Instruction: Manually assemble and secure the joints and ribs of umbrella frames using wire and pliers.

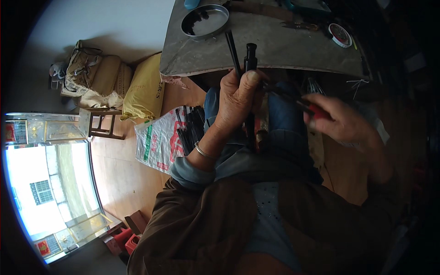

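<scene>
My left hand (236,98) is wrapped round a black tube (250,57) with a stepped, knob-like top, which stands upright over my lap. A thinner black rod (232,50) leans out of the same fist, tilted to the left. Motion smears my right hand (343,121), which is closed on a red-handled tool (319,111). The tool's dark, narrow front end points at the left hand, by the tube; whether it touches is unclear. Several black rods (189,133) lie on a white printed sack (156,144) beside my left leg.
A grey table (275,52) stands ahead, its near edge just beyond my hands. On it are a round metal tray (223,30) with black bits, a knife (300,26) and a round tin (340,35). Yellow (146,85) and brown sacks (103,75) and a wooden stool (107,123) are leftward.
</scene>
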Demonstrator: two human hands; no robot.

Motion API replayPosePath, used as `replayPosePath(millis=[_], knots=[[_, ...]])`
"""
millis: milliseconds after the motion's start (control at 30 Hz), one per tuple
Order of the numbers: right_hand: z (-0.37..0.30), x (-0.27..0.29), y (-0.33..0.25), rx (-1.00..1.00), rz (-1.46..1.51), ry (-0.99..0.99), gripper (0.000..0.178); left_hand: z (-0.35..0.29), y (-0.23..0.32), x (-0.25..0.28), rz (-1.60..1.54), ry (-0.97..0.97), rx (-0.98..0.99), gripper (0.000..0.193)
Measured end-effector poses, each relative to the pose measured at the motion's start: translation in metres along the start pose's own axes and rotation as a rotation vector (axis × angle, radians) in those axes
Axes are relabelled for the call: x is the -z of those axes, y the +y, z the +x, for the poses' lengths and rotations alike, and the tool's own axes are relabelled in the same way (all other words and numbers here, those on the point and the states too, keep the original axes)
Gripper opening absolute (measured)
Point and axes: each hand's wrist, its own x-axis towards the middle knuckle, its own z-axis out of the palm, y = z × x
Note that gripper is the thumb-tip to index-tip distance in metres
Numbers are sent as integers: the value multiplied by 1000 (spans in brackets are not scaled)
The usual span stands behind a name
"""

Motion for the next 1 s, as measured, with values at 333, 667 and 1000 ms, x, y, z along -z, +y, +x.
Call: replayPosePath(millis=[333,667,1000], knots=[[-22,-54,37,-309,1462,-584,47,1,4,-2,-86,-41,4,47],[-3,-18,-2,-118,31,16,37,-1,11,7,-99,6,74,52],[3,-29,-23,-382,590,-232,39,4,12,9,-79,-60,137,63]])
